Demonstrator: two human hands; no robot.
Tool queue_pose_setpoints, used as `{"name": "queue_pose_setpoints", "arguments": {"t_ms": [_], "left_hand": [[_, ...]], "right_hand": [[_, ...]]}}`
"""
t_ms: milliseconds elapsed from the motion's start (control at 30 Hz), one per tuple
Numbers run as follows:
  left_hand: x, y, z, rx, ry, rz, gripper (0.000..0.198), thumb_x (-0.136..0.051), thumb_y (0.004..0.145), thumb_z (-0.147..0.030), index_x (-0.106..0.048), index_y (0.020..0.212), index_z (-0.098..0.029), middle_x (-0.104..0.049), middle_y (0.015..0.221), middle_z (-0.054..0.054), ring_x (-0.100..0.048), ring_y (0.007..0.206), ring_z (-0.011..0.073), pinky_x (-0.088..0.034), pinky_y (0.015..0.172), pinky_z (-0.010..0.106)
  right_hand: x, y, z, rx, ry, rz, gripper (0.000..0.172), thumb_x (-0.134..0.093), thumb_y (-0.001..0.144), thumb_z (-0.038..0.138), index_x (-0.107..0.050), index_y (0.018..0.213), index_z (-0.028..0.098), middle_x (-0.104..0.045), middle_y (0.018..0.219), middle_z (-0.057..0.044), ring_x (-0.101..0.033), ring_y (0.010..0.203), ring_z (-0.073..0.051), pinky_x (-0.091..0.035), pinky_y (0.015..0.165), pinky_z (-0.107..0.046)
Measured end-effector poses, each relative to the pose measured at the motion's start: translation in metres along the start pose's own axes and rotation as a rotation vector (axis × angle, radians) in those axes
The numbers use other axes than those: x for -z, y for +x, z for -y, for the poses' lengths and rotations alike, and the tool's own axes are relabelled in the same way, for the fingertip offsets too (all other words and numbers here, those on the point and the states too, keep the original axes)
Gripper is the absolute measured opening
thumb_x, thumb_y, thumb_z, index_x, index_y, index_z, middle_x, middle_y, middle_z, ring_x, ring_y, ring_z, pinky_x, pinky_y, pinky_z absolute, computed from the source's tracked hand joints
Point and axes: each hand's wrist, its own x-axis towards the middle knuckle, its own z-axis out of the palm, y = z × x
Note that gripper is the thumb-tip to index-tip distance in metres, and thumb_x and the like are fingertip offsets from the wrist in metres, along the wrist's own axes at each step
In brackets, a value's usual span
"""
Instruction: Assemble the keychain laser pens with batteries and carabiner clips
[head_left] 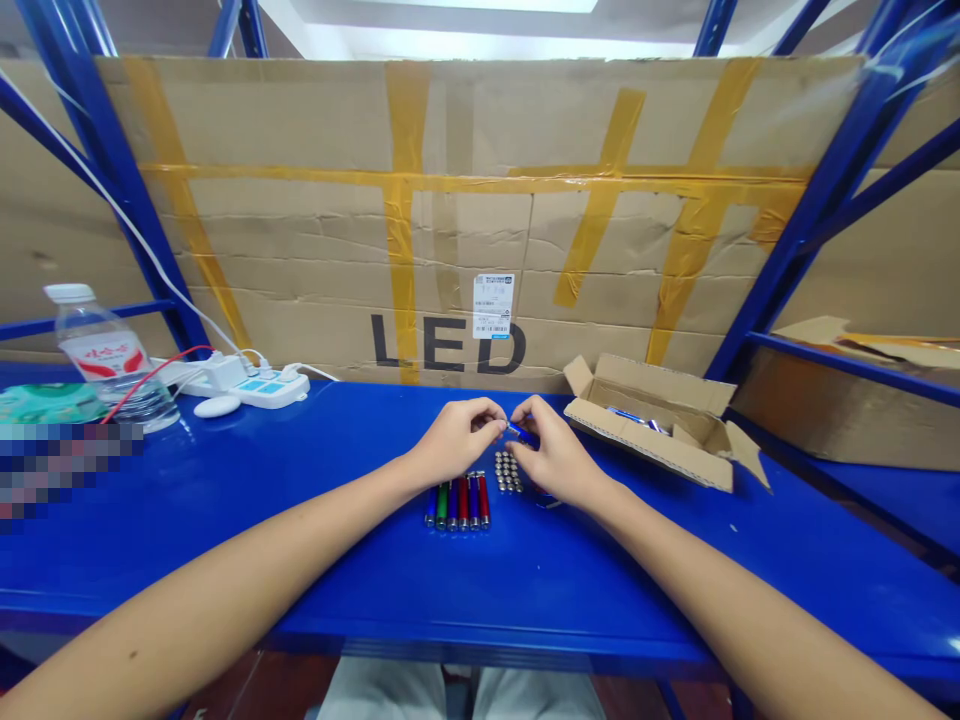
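Between the fingers of my right hand [556, 455] is a small blue metal tube [523, 434], which looks like a mini flashlight body, held tilted. My left hand [459, 438] pinches at the tube's left end; whatever lies between its fingertips is too small to make out. Below my hands, several blue, green and red mini flashlights [463, 503] lie side by side in a row. Rows of small silver button cells [508, 472] stand between the hands. Something dark and shiny is partly hidden under my right hand.
An opened cardboard box [649, 420] with blue and silver items is at the right. At the left are a water bottle [112, 355], a white power strip [262, 388] and a white oval object [217, 407]. A big cardboard sheet [315, 250] stands behind the blue table [360, 590].
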Motion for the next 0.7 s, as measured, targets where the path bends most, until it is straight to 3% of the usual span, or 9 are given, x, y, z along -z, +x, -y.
{"name": "queue_pose_setpoints", "arguments": {"t_ms": [233,400,567,667,700], "left_hand": [[-0.0018,0.0009,0.0060,0.019,-0.084,-0.002,0.011,-0.055,0.084,-0.022,-0.062,0.082,-0.014,-0.063,0.074,0.002,-0.060,0.070,0.0149,-0.047,0.068,0.028],[-0.0018,-0.0002,0.0067,0.012,-0.091,-0.010,0.012,-0.054,0.085,-0.023,-0.061,0.083,-0.014,-0.063,0.075,0.002,-0.060,0.070,0.0144,-0.047,0.067,0.027],[-0.0024,-0.0026,0.0006,-0.030,0.066,-0.031,0.011,-0.055,0.085,-0.022,-0.063,0.082,-0.014,-0.064,0.073,0.001,-0.056,0.066,0.0127,-0.043,0.064,0.026],[-0.0032,-0.0036,-0.0013,-0.018,0.077,-0.050,0.012,-0.055,0.085,-0.022,-0.063,0.081,-0.015,-0.065,0.073,0.001,-0.057,0.067,0.0130,-0.043,0.064,0.026],[-0.0034,-0.0037,-0.0013,-0.011,0.069,-0.053,0.012,-0.055,0.085,-0.022,-0.063,0.081,-0.015,-0.065,0.074,0.001,-0.058,0.068,0.0133,-0.043,0.065,0.026]], "right_hand": [[0.0015,0.0010,-0.0024,0.076,-0.018,-0.111,0.007,-0.058,0.080,0.013,-0.055,0.078,0.018,-0.060,0.076,-0.004,-0.056,0.072,-0.017,-0.043,0.066,-0.029],[0.0021,-0.0015,-0.0017,0.101,-0.068,-0.071,0.006,-0.057,0.087,0.019,-0.062,0.084,0.018,-0.067,0.080,-0.006,-0.062,0.074,-0.019,-0.046,0.070,-0.032],[0.0006,-0.0017,-0.0003,0.103,-0.106,-0.023,0.017,-0.045,0.092,0.014,-0.059,0.084,0.018,-0.065,0.081,-0.007,-0.060,0.076,-0.019,-0.046,0.071,-0.033],[0.0019,-0.0001,0.0003,0.102,-0.099,-0.021,0.007,-0.052,0.087,0.014,-0.056,0.091,0.018,-0.060,0.088,-0.007,-0.057,0.082,-0.020,-0.046,0.072,-0.033],[0.0026,0.0003,-0.0001,0.106,-0.099,-0.026,0.011,-0.055,0.084,0.013,-0.054,0.093,0.019,-0.058,0.092,-0.007,-0.056,0.083,-0.020,-0.046,0.072,-0.033]]}}
